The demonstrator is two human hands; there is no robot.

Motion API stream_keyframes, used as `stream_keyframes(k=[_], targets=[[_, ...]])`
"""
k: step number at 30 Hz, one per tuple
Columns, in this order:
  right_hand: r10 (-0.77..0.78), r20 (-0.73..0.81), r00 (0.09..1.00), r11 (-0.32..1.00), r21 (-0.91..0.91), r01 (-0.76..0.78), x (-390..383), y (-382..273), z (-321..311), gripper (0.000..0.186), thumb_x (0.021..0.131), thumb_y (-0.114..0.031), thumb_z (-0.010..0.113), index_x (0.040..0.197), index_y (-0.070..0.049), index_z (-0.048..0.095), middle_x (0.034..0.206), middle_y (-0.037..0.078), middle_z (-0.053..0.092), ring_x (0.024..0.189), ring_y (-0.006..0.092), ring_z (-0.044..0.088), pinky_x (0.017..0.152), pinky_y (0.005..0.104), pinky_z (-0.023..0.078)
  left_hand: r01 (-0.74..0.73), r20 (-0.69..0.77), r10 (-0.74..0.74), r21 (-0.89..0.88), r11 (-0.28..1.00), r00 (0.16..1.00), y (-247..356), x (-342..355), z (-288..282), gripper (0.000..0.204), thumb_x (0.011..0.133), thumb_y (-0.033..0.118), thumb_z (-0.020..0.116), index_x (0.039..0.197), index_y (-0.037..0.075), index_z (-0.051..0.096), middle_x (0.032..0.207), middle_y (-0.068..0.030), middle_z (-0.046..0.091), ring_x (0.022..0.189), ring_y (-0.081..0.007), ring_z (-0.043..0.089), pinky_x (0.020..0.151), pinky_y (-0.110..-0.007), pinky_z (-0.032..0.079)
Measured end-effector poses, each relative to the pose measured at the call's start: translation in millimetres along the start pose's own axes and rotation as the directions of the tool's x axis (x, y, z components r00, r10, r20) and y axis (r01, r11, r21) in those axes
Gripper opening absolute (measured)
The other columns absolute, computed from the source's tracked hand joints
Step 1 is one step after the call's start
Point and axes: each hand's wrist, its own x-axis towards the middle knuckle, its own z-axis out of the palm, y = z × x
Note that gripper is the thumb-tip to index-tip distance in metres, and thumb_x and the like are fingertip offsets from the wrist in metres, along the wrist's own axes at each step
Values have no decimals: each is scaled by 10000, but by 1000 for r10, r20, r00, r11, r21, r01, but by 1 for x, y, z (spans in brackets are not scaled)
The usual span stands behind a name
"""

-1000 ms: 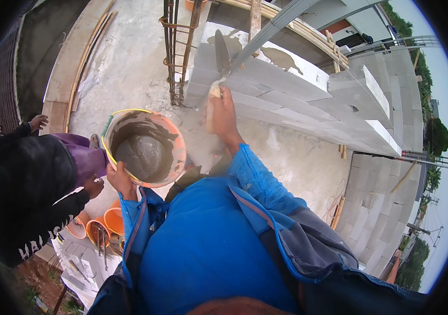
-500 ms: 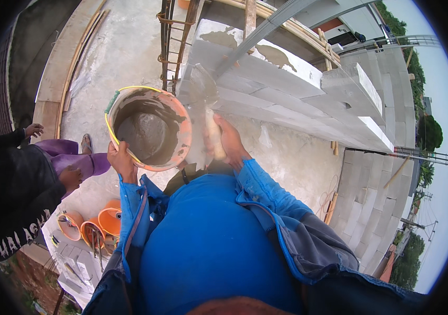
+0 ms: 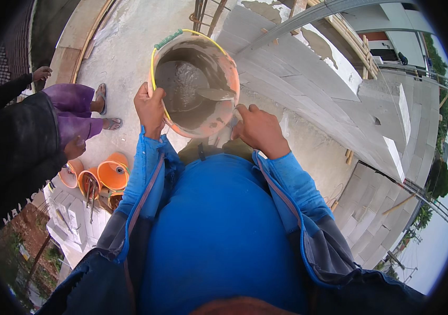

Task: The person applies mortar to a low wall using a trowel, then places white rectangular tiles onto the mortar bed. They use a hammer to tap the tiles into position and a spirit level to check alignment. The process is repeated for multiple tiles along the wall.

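Note:
An orange bucket (image 3: 230, 71) with a yellow wire handle is held up in front of me. Wet grey mortar (image 3: 174, 86) lies inside it and smears its inner wall. My left hand (image 3: 151, 108) is closed on the bucket's left rim. By the bucket's lower right edge, my right hand (image 3: 262, 130) is wrapped round the handle of a trowel (image 3: 215, 94). The trowel's blade reaches over the rim into the bucket, close to the mortar; most of its handle is hidden by my fingers.
A light grey block wall (image 3: 292, 68) runs along the right, with mortar patches on top and a slanting metal bar (image 3: 287, 29) before it. At left stands a person (image 3: 24, 136) in purple trousers. Several orange buckets (image 3: 112, 173) sit beside stacked blocks (image 3: 74, 223) at lower left.
The trowel has moved from beside the block wall into the bucket. My left hand has shifted the bucket right and up in view. My view has turned slightly.

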Motion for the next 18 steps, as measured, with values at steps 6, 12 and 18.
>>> stream_keyframes(k=[6, 12, 18], targets=[[-287, 233, 929, 956, 134, 262, 16, -7, 61, 392, 956, -196, 567, 1247, 57, 636, 947, 237, 707, 749, 369, 717, 682, 480, 585, -108, 117, 82, 239, 965, 990, 33, -4, 16, 75, 870, 26, 688, 824, 26, 629, 749, 27, 576, 681, -53, 497, 626, -242, 410], [-388, 635, 668, 258, 770, -583, 31, 1, 38, 475, 1042, -260, 485, 1425, 11, 555, 829, 150, 648, 551, 205, 636, 464, 347, 540, -102, 116, 70, 302, 948, 991, 36, 5, 28, 388, 942, 233, 836, 714, 72, 566, 676, 69, 478, 632, -52, 404, 553, -273, 334], [-499, 308, 810, -507, 654, -561, 9, 44, 43, 468, 1046, -257, 457, 1438, -6, 508, 861, 149, 616, 447, 162, 535, 328, 279, 423, -13, 23, 9, 159, 987, 1000, 24, 19, 8, 473, 1040, 403, 744, 730, 119, 528, 674, 59, 503, 628, -28, 428, 530, -230, 341]])
